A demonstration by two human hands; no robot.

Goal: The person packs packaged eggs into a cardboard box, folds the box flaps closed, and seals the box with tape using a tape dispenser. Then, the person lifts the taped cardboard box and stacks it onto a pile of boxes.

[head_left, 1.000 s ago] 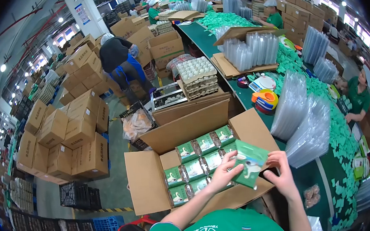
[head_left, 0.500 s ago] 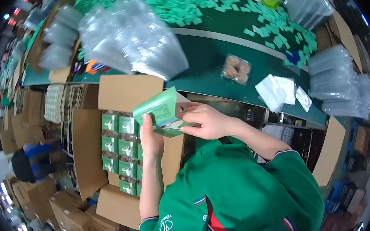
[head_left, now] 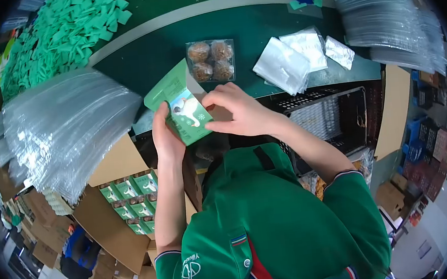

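A green printed cardboard sleeve [head_left: 171,93] with a white figure on its front is held tilted above the table's near edge. My left hand [head_left: 167,137] is closed around its left and lower side, thumb on the printed face. At the right side, my right hand [head_left: 239,111] has its thumb and fingertips pinched at the edge of the sleeve; the inner fingertips are partly hidden. Just beyond the sleeve lies a clear plastic tray [head_left: 211,61] with several round brown pieces. White and silvery packets [head_left: 284,63] lie right of that tray.
An open carton [head_left: 100,226] at lower left holds rows of green packs [head_left: 138,207]. Stacked clear plastic trays [head_left: 66,125] stand at left, more plastic stacks [head_left: 383,14] at right. Green slips [head_left: 70,30] cover the far left table. A black crate [head_left: 334,120] sits below the table edge.
My view has swung to the right, so the carton appears lower left and the brown pieces nearer. The sleeve has turned its printed front toward me, with both hands still on it.
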